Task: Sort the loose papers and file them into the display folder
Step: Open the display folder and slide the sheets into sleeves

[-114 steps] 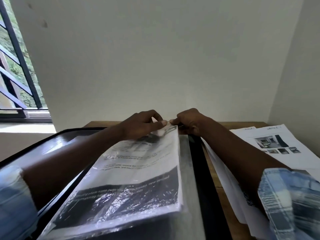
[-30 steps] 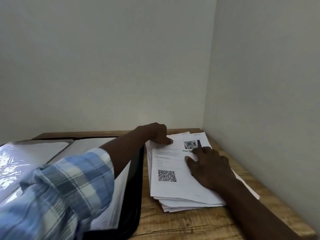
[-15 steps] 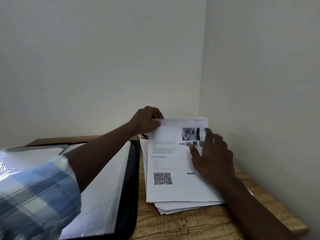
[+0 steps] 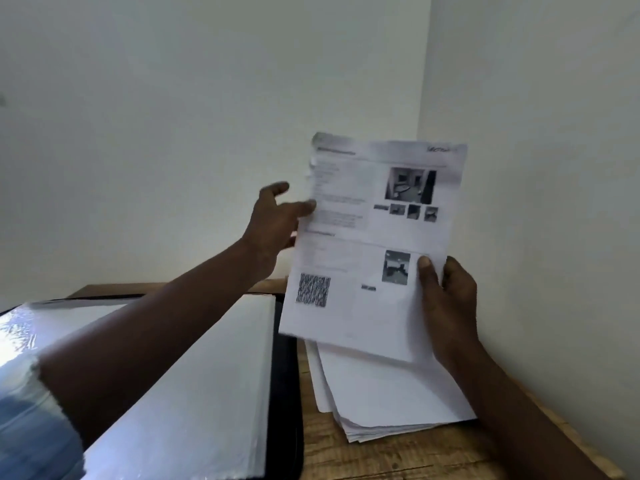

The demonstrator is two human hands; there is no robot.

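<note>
Item: printed sheet [image 4: 374, 244], bearing photographs and a QR code; half a second ago merely tilted off the pile, now lifted clear and held nearly upright in the air above it; whether one leaf or several together cannot be told. Right hand [image 4: 450, 306]: pinches the sheet's lower right edge, thumb on the printed face, fingers behind. Left hand [image 4: 273, 223]: no longer nipping the top corner; fingers spread, one tip touching the left edge. Judged meaning: the next paper has been picked out, ready for a sleeve. Stack of loose papers [image 4: 388, 393]: remains on the wooden table [image 4: 398, 459], by the wall. Display folder [image 4: 287, 393]: lies open just left of the stack; thick block of sleeves, white face uppermost; far leaf glossy, contents unreadable; left forearm crossing above it.
</note>
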